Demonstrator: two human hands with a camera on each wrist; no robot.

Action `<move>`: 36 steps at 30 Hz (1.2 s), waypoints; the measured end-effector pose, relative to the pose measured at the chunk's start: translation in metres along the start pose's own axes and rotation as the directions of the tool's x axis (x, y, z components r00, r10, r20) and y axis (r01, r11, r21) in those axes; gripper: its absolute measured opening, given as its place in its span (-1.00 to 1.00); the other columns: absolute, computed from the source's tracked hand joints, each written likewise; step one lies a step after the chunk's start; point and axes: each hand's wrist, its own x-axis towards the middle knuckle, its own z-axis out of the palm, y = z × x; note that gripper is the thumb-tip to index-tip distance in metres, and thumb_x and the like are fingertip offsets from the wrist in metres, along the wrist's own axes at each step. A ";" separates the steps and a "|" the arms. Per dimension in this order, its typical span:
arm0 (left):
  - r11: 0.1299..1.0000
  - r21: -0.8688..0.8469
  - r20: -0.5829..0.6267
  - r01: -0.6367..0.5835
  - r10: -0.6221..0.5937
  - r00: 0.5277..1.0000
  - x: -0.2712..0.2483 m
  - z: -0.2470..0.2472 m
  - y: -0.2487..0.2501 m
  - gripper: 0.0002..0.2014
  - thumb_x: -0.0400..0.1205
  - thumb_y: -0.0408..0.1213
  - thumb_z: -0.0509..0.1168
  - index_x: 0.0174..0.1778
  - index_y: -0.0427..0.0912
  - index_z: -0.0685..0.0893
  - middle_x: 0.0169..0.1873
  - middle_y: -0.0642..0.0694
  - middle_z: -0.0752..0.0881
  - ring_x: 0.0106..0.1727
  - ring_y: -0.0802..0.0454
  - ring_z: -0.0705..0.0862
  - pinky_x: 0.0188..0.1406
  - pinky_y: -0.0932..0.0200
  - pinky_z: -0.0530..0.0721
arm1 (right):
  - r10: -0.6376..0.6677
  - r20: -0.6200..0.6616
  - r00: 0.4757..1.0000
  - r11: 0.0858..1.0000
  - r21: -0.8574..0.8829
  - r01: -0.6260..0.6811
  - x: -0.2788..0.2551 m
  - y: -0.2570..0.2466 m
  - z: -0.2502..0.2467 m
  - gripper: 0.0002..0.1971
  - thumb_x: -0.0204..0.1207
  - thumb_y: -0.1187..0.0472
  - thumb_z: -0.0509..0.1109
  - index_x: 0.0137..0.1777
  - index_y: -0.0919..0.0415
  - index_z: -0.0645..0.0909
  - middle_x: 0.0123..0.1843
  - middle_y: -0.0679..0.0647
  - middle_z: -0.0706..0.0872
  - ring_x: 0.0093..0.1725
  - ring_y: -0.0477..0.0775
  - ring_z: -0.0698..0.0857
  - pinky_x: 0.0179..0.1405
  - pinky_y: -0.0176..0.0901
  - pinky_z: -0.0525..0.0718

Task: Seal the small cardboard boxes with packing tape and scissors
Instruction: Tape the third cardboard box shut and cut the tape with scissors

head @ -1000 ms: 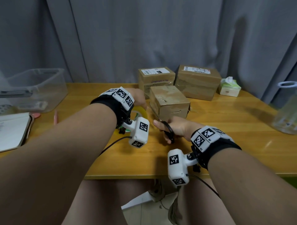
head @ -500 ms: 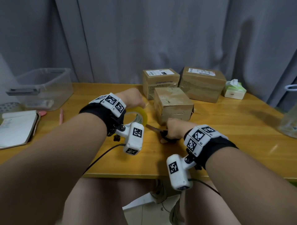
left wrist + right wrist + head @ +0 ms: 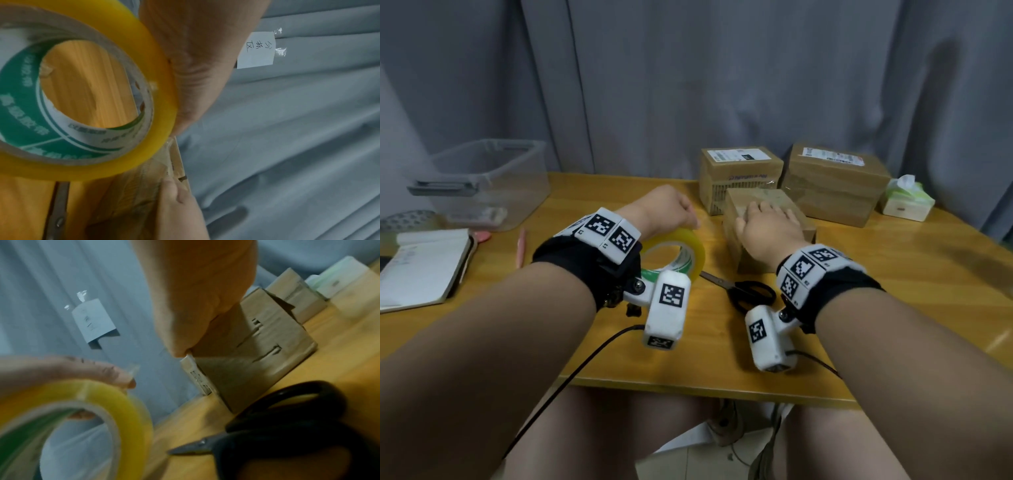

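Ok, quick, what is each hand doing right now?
Left hand: grips the yellow packing tape roll.
Right hand: open, flat on the small brown cardboard box.

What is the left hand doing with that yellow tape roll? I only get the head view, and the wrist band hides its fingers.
Observer: In the right wrist view, the left hand grips the tape roll, with the thumb inside the core and the fingers over the outer rim.
Operator: Is any tape pulled free yet?
Observer: A short clear tape end sticks up just past those fingers.
Operator: Is there anything behind the table that I'm missing?
Observer: Yes. The left wrist view shows a handwritten paper note taped to the curtain.
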 end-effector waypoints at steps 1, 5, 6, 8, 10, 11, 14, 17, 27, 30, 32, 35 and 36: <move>1.000 0.005 -0.001 -0.002 0.002 1.000 0.000 -0.001 0.000 -0.92 0.54 -0.28 0.44 -0.13 -0.20 0.76 -0.33 -0.01 0.65 -0.27 0.17 0.56 -0.31 0.26 0.49 | 0.007 -0.016 1.000 1.000 -0.024 -0.008 0.001 -0.003 0.002 -0.43 0.71 0.03 -0.05 0.67 0.25 0.07 0.68 0.22 0.17 0.66 0.23 0.15 0.65 0.18 0.01; 0.998 0.052 0.045 -0.044 0.041 0.998 -0.002 -0.008 0.001 -0.90 0.54 -0.21 0.44 -0.12 -0.16 0.76 -0.32 0.03 0.67 -0.27 0.21 0.58 -0.34 0.34 0.48 | 0.044 -0.015 0.999 0.994 -0.102 -0.046 -0.002 -0.013 0.005 -0.28 0.60 0.23 0.21 0.69 0.29 -0.05 0.70 0.25 0.07 0.67 0.26 0.07 0.66 0.20 -0.02; 0.997 0.053 0.054 -0.057 0.054 0.997 -0.003 -0.011 0.001 -0.90 0.54 -0.19 0.45 -0.13 -0.14 0.76 -0.32 0.05 0.67 -0.26 0.22 0.59 -0.32 0.33 0.49 | 0.041 -0.026 0.999 0.994 -0.099 -0.043 -0.002 -0.013 0.005 -0.25 0.59 0.16 0.27 0.69 0.29 -0.02 0.69 0.25 0.10 0.67 0.26 0.10 0.66 0.20 -0.01; 0.995 0.035 0.073 -0.098 0.095 0.993 -0.007 -0.015 0.000 -0.89 0.53 -0.16 0.46 -0.14 -0.10 0.76 -0.30 0.08 0.68 -0.24 0.22 0.60 -0.29 0.35 0.52 | 0.017 -0.039 0.999 0.999 -0.051 -0.019 -0.001 -0.009 0.004 -0.19 0.56 -0.11 0.32 0.66 0.27 0.09 0.66 0.20 0.22 0.64 0.23 0.18 0.65 0.21 -0.03; 0.989 0.007 0.098 -0.148 0.146 0.984 -0.013 -0.020 0.002 -0.90 0.54 -0.15 0.45 -0.14 -0.09 0.76 -0.30 0.05 0.68 -0.26 0.21 0.60 -0.31 0.42 0.56 | -0.067 -0.115 0.991 0.974 0.210 0.090 -0.008 -0.006 -0.004 -0.27 0.56 -0.29 0.22 0.56 0.22 0.36 0.52 0.11 0.48 0.55 0.15 0.39 0.62 0.19 0.10; 0.986 -0.018 0.105 -0.166 0.167 0.980 -0.016 -0.022 0.002 -0.92 0.55 -0.16 0.44 -0.15 -0.08 0.75 -0.31 0.03 0.68 -0.29 0.21 0.59 -0.32 0.43 0.56 | -0.108 -0.175 0.979 0.883 0.436 0.176 -0.016 -0.006 -0.008 -0.37 0.59 -0.28 0.18 0.45 0.19 0.50 0.40 0.06 0.60 0.45 0.09 0.50 0.57 0.13 0.27; 0.970 -0.132 0.082 -0.206 0.218 0.973 -0.023 -0.023 0.007 -0.94 0.57 -0.24 0.42 -0.22 -0.07 0.72 -0.44 0.05 0.64 -0.43 0.23 0.60 -0.40 0.41 0.54 | -0.227 -0.183 0.957 0.447 0.853 0.270 -0.051 -0.007 -0.018 -0.44 0.53 -0.31 0.11 0.14 0.10 0.70 0.11 0.01 0.75 0.17 -0.07 0.66 0.32 -0.08 0.55; 0.954 -0.171 0.016 -0.245 0.251 0.968 -0.028 -0.010 0.019 -0.95 0.54 -0.22 0.44 -0.23 -0.05 0.74 -0.37 0.13 0.64 -0.37 0.31 0.59 -0.32 0.48 0.53 | -0.278 -0.089 0.957 0.368 0.910 0.191 -0.069 0.003 -0.021 -0.46 0.40 -0.33 0.21 0.15 0.03 0.69 0.16 0.01 0.74 0.19 -0.09 0.65 0.36 -0.05 0.55; 0.900 -0.363 -0.218 -0.243 0.171 0.961 -0.017 0.039 0.051 -0.91 0.58 -0.32 0.41 -0.24 -0.20 0.72 -0.44 -0.08 0.63 -0.41 0.09 0.56 -0.39 0.31 0.57 | 0.020 0.202 0.979 0.119 0.972 -0.203 -0.079 0.030 -0.034 -0.45 0.36 0.06 0.58 0.34 0.11 0.54 0.30 0.13 0.63 0.29 0.15 0.61 0.36 0.15 0.56; 0.908 -0.362 -0.201 -0.211 0.145 0.969 -0.012 0.054 0.050 -0.91 0.59 -0.41 0.37 -0.22 -0.32 0.69 -0.51 -0.10 0.61 -0.59 0.26 0.54 -0.54 0.46 0.48 | 0.067 0.254 0.965 0.335 0.905 -0.262 -0.075 0.031 -0.042 -0.04 -0.08 -0.23 0.71 0.35 0.16 0.54 0.32 0.16 0.64 0.34 0.21 0.59 0.37 0.23 0.54; 0.914 -0.351 -0.220 -0.202 0.130 0.967 -0.006 0.061 0.051 -0.92 0.58 -0.44 0.36 -0.22 -0.33 0.70 -0.51 -0.04 0.61 -0.58 0.29 0.56 -0.51 0.49 0.47 | 0.062 0.296 0.953 0.448 0.845 -0.291 -0.075 0.028 -0.052 -0.07 -0.02 -0.28 0.68 0.33 0.20 0.57 0.34 0.14 0.63 0.33 0.22 0.59 0.33 0.08 0.54; 0.888 -0.408 -0.328 -0.211 0.074 0.942 0.009 0.061 0.052 -0.87 0.58 -0.37 0.39 -0.30 -0.23 0.68 -0.43 -0.01 0.63 -0.37 0.17 0.57 -0.26 0.30 0.53 | 0.076 0.316 0.946 0.468 0.826 -0.314 -0.073 0.028 -0.064 -0.74 0.54 0.07 0.47 0.10 0.17 0.54 -0.05 0.05 0.67 -0.12 0.02 0.66 -0.35 -0.45 0.62; 0.888 -0.404 -0.342 -0.220 0.077 0.937 0.015 0.060 0.052 -0.87 0.59 -0.34 0.39 -0.29 -0.22 0.67 -0.41 -0.01 0.63 -0.32 0.15 0.57 -0.21 0.27 0.54 | 0.075 0.327 0.942 0.461 0.826 -0.324 -0.071 0.030 -0.066 -0.85 0.59 0.15 0.42 0.02 0.17 0.52 -0.19 0.04 0.64 -0.29 -0.03 0.63 -0.58 -0.45 0.58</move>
